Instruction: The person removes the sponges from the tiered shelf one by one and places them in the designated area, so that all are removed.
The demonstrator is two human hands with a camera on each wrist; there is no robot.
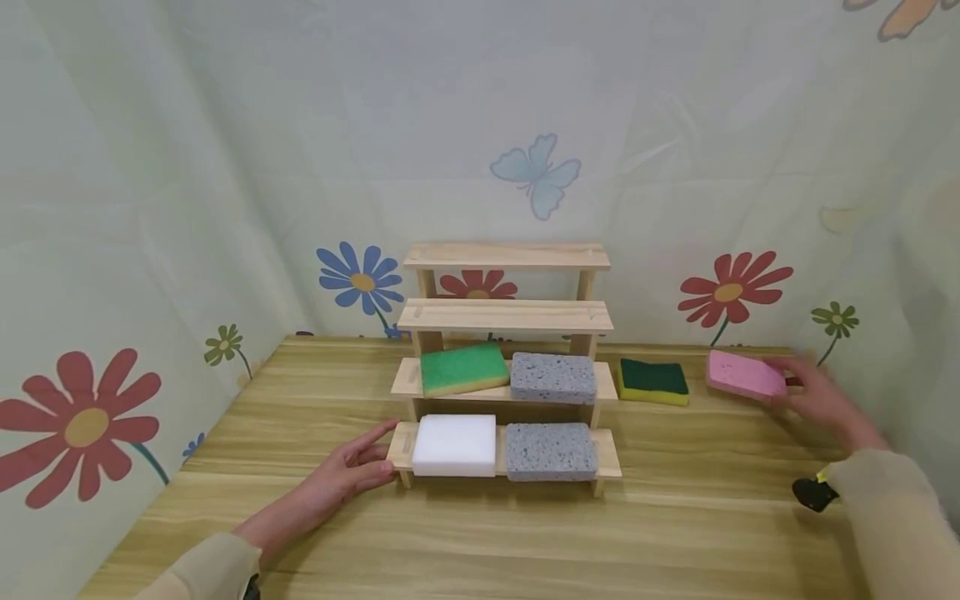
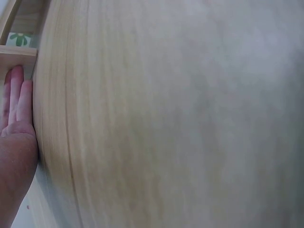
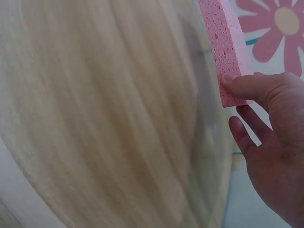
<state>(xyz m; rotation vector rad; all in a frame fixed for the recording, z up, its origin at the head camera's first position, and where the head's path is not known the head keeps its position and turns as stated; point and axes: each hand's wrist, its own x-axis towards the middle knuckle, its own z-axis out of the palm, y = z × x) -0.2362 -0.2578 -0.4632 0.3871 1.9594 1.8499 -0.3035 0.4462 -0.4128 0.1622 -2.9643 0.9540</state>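
Note:
At the right, my right hand [image 1: 821, 404] pinches the near end of a pink sponge [image 1: 744, 374], with the thumb on one face in the right wrist view. The pink sponge [image 3: 222, 52] looks porous there and is tilted. My left hand [image 1: 352, 467] touches the left end of the lowest step of a wooden tiered rack [image 1: 506, 315], its fingers extended; in the left wrist view the fingers [image 2: 24, 102] reach the step's end. On that step lie a white sponge [image 1: 454, 446] and a grey speckled sponge [image 1: 551, 452]. The step above bears a green-and-yellow sponge [image 1: 465, 369] and another grey sponge [image 1: 553, 377].
A dark green and yellow sponge [image 1: 652, 382] lies on the wooden table [image 1: 480, 542] just right of the rack. Behind the table hangs a flower-printed curtain [image 1: 645, 208]. A small black object [image 1: 813, 493] shows beside the right sleeve.

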